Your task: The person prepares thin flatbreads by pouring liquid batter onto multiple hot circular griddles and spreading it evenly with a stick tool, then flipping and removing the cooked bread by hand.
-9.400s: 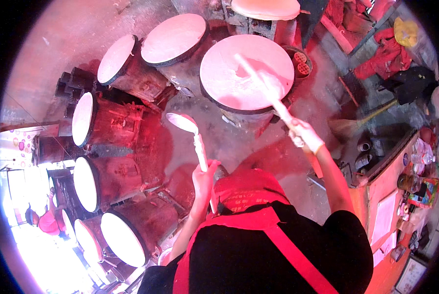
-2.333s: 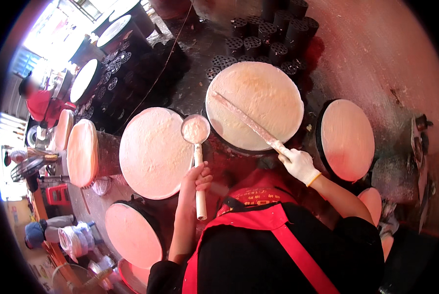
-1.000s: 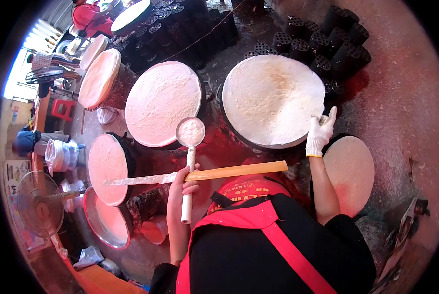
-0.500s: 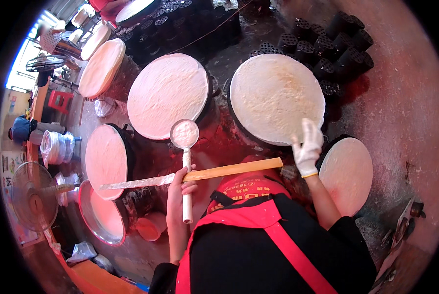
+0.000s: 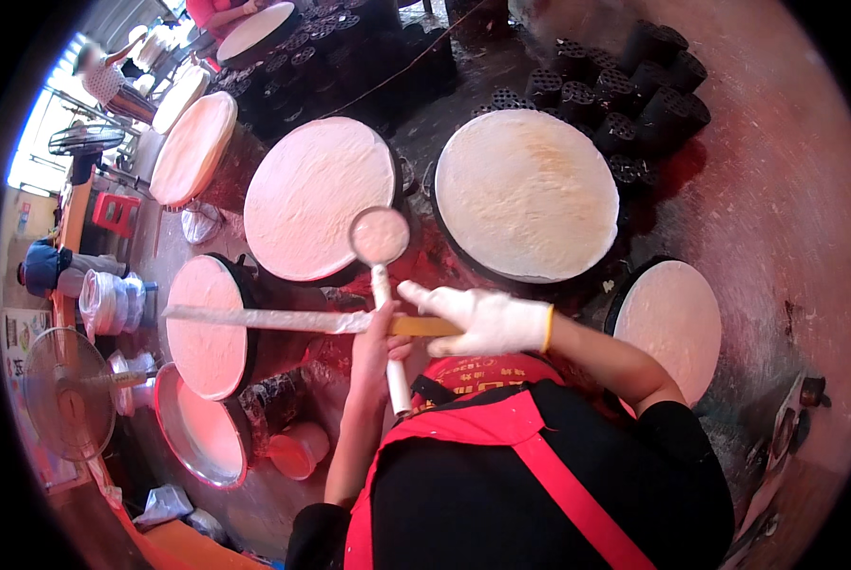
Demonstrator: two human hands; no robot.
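My left hand is closed around two tools. One is a ladle with white batter in its round bowl. The other is a long flat spatula, its batter-smeared blade pointing left. My right hand, in a white glove, lies over the spatula's wooden handle, with fingers stretched above it and thumb below. The glove hides the handle's end; no firm grip shows. Ahead are two large round griddles covered with pale batter sheets, a left sheet and a right sheet. The right sheet has light brown streaks.
Smaller coated griddles stand at left and right. Batter fills a basin beside a red bucket. Black honeycomb briquettes are stacked ahead right. A fan and red stool stand left. Several people work farther off.
My right hand has swung left from the right griddle's edge onto the spatula handle. My left hand has shifted slightly right with the ladle and spatula. The ladle's batter now looks flatter.
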